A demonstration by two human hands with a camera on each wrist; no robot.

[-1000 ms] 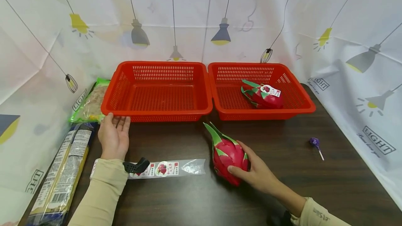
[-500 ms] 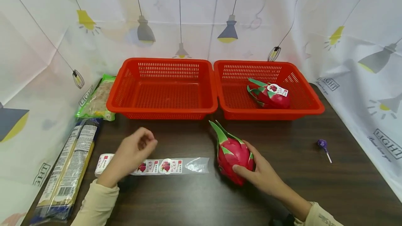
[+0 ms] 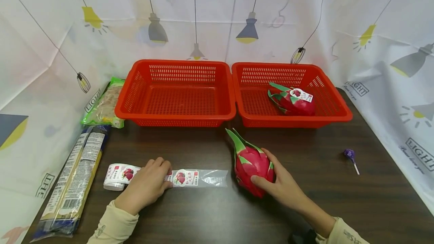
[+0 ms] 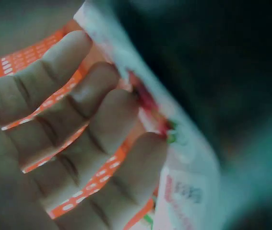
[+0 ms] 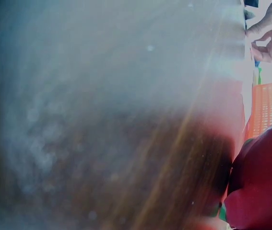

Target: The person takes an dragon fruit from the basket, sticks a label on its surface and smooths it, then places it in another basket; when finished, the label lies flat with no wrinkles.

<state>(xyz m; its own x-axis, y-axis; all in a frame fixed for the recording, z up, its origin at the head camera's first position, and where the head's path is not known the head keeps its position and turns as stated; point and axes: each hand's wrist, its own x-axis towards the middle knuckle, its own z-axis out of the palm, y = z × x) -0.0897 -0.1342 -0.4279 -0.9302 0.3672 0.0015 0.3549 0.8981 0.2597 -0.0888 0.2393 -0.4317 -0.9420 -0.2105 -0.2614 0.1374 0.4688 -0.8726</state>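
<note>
A red dragon fruit [image 3: 252, 166] with green leaf tips is gripped by my right hand [image 3: 279, 183], the thumb on its near side and the fingers around its right side. In the right wrist view the dragon fruit [image 5: 260, 182] fills the lower right corner. My left hand [image 3: 149, 183] pinches a clear strip of stickers [image 3: 184, 178] printed with dragon fruits, just right of its roll [image 3: 116, 176]. In the left wrist view its fingertips [image 4: 150, 143] meet the strip's edge; the thumb is hidden there. The strip's end points toward the held fruit.
Two red baskets [image 3: 174, 118] stand side by side at the back. The right basket [image 3: 295, 121] holds another dragon fruit [image 3: 298, 106] with a sticker on it. Packaged goods [image 3: 74, 180] lie along the left side. A purple lollipop [image 3: 350, 155] lies at the right.
My left hand has left the left basket's front edge and come down toward me onto the sticker strip. The right hand keeps the dragon fruit in about the same place.
</note>
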